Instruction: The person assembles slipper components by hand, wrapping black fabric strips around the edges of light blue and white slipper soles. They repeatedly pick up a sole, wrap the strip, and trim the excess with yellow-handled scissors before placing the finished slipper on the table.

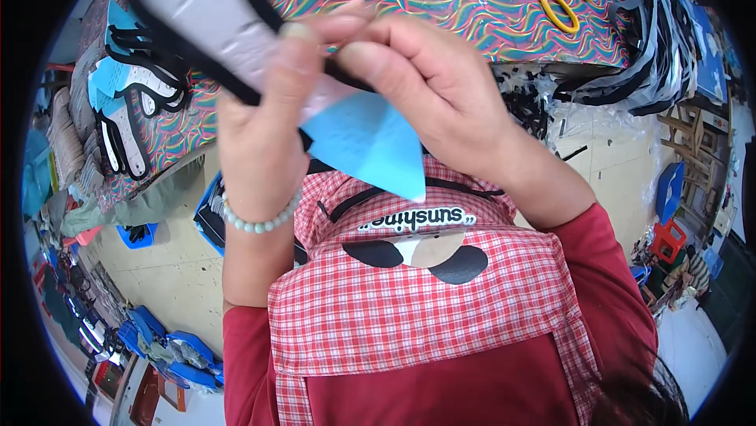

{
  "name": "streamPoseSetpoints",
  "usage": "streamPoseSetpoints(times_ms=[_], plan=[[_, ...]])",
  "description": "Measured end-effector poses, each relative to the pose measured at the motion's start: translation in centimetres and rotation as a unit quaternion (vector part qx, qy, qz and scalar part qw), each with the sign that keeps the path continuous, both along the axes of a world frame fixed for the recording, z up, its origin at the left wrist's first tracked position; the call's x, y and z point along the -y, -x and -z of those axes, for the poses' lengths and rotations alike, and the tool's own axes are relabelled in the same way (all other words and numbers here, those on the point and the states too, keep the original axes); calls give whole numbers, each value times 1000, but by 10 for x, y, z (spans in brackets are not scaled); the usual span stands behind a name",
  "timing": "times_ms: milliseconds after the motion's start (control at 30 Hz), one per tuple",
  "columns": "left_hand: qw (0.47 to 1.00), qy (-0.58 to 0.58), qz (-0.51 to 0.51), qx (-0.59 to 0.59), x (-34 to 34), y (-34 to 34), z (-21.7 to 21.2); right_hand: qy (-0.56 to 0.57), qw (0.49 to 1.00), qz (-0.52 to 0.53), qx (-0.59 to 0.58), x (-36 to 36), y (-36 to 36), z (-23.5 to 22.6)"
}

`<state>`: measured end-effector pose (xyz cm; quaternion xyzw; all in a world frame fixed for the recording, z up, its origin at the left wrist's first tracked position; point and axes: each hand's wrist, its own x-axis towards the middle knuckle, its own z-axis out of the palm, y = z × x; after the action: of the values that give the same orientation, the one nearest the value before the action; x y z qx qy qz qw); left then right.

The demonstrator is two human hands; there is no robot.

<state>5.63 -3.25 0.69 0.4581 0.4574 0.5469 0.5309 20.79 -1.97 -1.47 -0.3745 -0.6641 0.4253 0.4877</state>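
Together, left hand point(264, 127) and right hand point(433, 83) grasp a black-edged, white-and-blue piece point(235, 38)

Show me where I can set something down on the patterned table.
The widest bare patch of patterned cloth lies between the right hand and the yellow-handled scissors. Crowded: the left end, under black-edged pieces, and the right end, under tangled strips.

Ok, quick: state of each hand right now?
Left hand: closed, holding the black-edged white piece.
Right hand: closed, thumb and finger pinched at the same piece's edge.
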Motion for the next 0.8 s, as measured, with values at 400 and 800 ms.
streamPoseSetpoints(times_ms=[400,800], plan=[[989,-98,64,-92,-21,23,12,35,986,-132,100,-16,-3,11],[953,231,193,24,-27,86,33,104,947,-186,242,-25,-50,26]])
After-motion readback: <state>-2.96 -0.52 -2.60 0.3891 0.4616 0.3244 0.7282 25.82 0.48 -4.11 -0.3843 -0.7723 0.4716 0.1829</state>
